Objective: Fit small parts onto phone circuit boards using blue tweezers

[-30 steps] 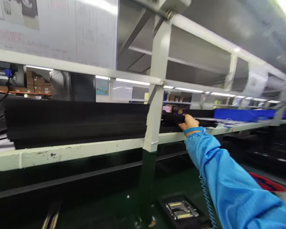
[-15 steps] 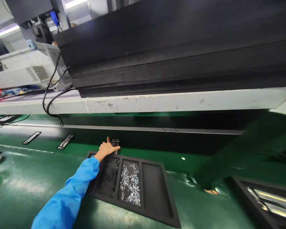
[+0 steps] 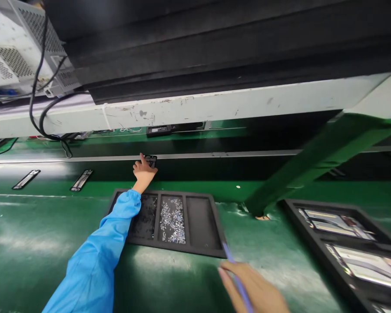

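Note:
My left hand (image 3: pixel 144 172), in a blue sleeve (image 3: pixel 94 261), reaches far forward with its thumb and fingers around a small dark phone frame (image 3: pixel 151 161) at the pale metal rail. The hand partly hides the frame. Below the wrist lies a black divided tray (image 3: pixel 198 251); one compartment holds many tiny shiny pieces (image 3: pixel 173 221), another holds small dark pieces. My right hand (image 3: pixel 256 289), blurred, is closed around a thin purple stick-like tool (image 3: pixel 236 274) near the tray's front right corner. What kind of tool it is cannot be made out.
Two phone frames (image 3: pixel 81 180) lie on the dark strip at left. A second black tray (image 3: pixel 326 248) with phone parts stands at right. A green slanted post (image 3: pixel 296 165) rises nearby. Overhead runs a white shelf edge (image 3: pixel 189 104) with hanging black cables (image 3: pixel 35 95).
My left hand has moved away from me, with the phone frame shifting from the strip to the rail. My right hand has come into view with the purple tool. The view has tilted down.

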Demonstrator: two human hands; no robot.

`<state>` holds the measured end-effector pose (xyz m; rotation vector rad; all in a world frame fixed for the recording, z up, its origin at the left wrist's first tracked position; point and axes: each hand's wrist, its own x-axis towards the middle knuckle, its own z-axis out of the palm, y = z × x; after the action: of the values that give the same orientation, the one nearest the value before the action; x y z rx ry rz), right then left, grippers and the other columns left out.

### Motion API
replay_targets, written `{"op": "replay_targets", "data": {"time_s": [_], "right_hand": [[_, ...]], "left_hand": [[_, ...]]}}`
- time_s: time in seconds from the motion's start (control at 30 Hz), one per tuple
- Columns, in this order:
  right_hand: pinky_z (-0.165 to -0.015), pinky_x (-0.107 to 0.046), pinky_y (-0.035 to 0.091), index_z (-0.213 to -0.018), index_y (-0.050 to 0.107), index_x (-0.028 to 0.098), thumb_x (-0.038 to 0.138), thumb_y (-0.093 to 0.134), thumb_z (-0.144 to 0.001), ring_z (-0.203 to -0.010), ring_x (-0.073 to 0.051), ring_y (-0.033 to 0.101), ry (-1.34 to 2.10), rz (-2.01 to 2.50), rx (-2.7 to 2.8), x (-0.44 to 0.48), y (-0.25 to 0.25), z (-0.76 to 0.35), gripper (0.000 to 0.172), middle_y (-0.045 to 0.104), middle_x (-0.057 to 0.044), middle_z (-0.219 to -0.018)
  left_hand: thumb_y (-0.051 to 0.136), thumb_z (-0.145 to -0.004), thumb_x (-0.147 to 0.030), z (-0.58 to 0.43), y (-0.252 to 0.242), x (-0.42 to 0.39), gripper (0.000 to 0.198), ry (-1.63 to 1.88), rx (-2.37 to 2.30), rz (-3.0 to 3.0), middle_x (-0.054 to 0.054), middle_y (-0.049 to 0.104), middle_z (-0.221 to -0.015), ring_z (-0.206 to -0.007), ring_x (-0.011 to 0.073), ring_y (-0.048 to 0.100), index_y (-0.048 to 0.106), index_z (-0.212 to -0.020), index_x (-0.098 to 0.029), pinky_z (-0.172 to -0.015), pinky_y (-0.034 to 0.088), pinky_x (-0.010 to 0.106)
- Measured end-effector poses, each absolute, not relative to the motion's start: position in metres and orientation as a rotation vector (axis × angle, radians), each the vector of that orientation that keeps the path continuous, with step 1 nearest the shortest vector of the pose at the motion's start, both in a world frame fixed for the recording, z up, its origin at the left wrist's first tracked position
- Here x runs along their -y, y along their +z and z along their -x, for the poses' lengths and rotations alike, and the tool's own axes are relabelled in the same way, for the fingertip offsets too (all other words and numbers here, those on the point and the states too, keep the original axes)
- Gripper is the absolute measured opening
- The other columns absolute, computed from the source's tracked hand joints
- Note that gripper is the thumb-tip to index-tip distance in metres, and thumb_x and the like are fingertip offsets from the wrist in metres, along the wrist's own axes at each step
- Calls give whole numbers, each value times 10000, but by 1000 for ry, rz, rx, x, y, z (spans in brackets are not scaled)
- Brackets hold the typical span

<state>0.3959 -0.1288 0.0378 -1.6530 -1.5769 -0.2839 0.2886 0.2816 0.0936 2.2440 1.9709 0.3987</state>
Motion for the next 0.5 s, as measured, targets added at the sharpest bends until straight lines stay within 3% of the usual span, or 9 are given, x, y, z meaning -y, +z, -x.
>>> {"op": "replay_targets", "data": {"time_s": [0.1, 0.2, 0.33, 0.5], "right_hand": [[-857, -426, 577, -1117, 665, 199, 352, 547, -1034, -898, -249, 716, -319, 1713, 1588, 102, -4, -375, 211, 737, -92, -976], [-968, -506, 498, -1166, 630, 196, 396, 553, -1026, -995, -291, 699, -342, 1758, 1498, 84, -33, -364, 256, 738, -115, -1038], [-940, -477, 418, -1122, 639, 204, 511, 508, -1035, -991, -284, 714, -314, 1836, 1462, 76, -44, -365, 345, 754, -104, -1044], [-777, -372, 413, -979, 689, 225, 599, 540, -995, -789, -227, 753, -346, 1830, 1519, 119, -52, -346, 403, 776, -41, -868]], "left_hand": [[680, -939, -458, -258, 105, -235, 667, 452, -1880, -2279, 134, 545, -1356, -1217, 311, 565, 424, -1498, -199, -1027, 485, 508], [779, -800, -450, -218, 86, -155, 961, 420, -1757, -2302, 121, 556, -1191, -1154, 318, 566, 293, -1595, -212, -999, 477, 422], [805, -738, -362, -186, 49, -63, 911, 371, -1736, -2243, 83, 510, -1074, -1066, 304, 550, 419, -1549, -206, -991, 464, 413], [758, -792, -305, -166, 35, -16, 860, 435, -1792, -2194, 86, 466, -1050, -1019, 300, 513, 402, -1568, -200, -933, 491, 429]]}}
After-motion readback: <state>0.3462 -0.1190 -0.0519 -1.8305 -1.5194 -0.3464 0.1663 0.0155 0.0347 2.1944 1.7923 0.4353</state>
